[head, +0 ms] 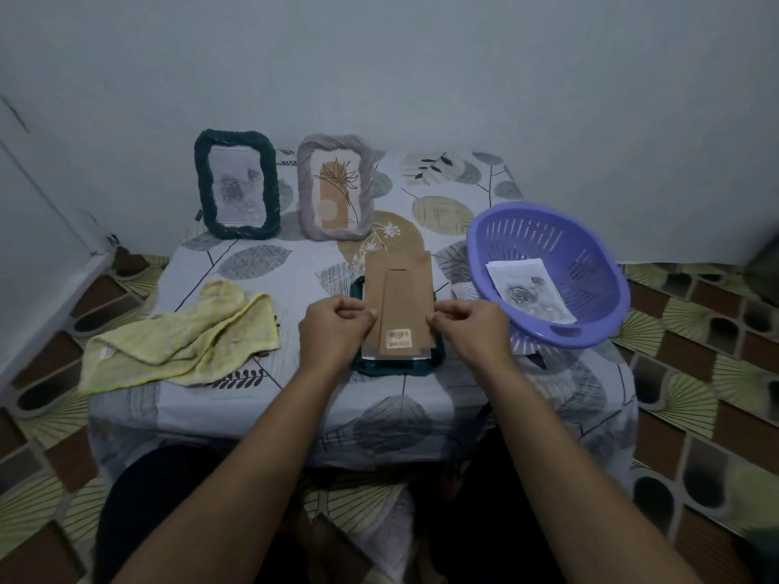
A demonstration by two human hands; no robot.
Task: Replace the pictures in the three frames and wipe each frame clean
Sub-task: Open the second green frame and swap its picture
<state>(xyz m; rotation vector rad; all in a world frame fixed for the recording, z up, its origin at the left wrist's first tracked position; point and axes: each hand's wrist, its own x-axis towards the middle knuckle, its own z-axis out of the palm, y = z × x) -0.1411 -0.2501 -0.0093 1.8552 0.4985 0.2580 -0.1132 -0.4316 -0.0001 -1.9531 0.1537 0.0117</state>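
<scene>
The brown cardboard backing point(398, 301) is pinched at its side edges by the left hand point(333, 330) and the right hand point(472, 330), over a dark green frame point(396, 367) laid face down on the tablecloth point(269, 398). An upright green frame point(236, 189) and a grey frame point(336, 187) are stood behind it, and a rose picture point(529, 290) is held in the purple basket point(527, 233).

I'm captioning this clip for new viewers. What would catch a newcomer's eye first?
The left hand and right hand pinch the brown backing board over a dark green frame lying flat in the middle. A purple basket holding a rose print sits to the right, and a yellow cloth lies crumpled on the left.
</scene>
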